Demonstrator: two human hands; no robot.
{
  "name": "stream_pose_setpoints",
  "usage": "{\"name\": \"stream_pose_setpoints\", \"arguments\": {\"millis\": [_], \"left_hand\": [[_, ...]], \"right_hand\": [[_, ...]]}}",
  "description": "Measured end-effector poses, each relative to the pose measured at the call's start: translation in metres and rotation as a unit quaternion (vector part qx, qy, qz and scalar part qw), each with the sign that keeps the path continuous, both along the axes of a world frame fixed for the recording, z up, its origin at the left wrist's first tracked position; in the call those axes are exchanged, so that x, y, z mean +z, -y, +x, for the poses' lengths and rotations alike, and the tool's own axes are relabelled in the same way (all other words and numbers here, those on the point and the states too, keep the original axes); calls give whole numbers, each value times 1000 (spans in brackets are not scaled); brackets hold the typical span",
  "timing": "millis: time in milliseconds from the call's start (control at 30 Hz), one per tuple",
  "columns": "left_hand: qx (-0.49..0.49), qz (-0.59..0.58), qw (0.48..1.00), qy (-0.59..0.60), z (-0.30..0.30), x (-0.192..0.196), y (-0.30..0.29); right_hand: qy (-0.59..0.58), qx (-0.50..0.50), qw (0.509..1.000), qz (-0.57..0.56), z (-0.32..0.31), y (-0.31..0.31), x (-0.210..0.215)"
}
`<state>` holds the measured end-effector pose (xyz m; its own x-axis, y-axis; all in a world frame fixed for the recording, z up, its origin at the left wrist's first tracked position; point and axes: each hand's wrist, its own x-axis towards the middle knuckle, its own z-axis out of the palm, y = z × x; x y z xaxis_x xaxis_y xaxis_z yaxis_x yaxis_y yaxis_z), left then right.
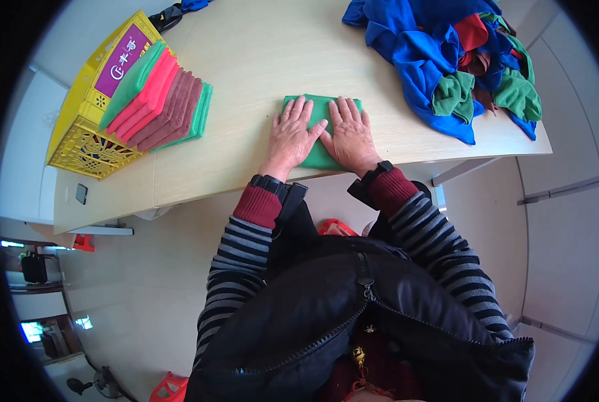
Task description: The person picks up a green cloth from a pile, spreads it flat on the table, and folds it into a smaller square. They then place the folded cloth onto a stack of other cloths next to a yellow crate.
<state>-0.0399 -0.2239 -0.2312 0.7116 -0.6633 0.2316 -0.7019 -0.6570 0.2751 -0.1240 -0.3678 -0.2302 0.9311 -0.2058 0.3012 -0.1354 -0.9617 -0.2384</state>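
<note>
A green cloth [321, 156], folded into a flat rectangle, lies on the table near its front edge. My left hand [291, 137] rests flat on the cloth's left side, fingers stretched out and pointing away from me. On its right side my right hand [350, 134] presses down the same way, palm down. The two thumbs meet at the middle of the cloth. Neither hand grips anything. To the left stands a row of folded cloths [172, 107] in green, red and brown, leaning together beside a yellow crate.
The yellow plastic crate [98, 144] sits at the table's left end, with a phone [81, 193] near it. A loose heap of blue, green and red cloths [420, 63] covers the table's right end. Below the table is a red stool [336, 228].
</note>
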Motion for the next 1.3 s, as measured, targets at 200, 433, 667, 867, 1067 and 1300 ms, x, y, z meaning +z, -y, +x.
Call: {"name": "stream_pose_setpoints", "arguments": {"millis": [200, 433, 667, 867, 1067, 1300], "left_hand": [[23, 7, 1000, 1, -2, 5, -1], [35, 43, 998, -3, -7, 9, -11], [32, 31, 999, 17, 0, -6, -13], [29, 54, 998, 29, 1, -7, -10], [40, 39, 998, 33, 2, -9, -13], [78, 48, 994, 61, 1, 7, -17]], "right_hand": [[5, -27, 1000, 14, -9, 12, -4], [-36, -41, 998, 39, -19, 23, 6], [27, 5, 999, 16, 1, -13, 12], [21, 13, 999, 37, -3, -2, -4], [32, 0, 999, 21, -1, 5, -1], [25, -16, 1000, 7, -2, 9, -3]]}}
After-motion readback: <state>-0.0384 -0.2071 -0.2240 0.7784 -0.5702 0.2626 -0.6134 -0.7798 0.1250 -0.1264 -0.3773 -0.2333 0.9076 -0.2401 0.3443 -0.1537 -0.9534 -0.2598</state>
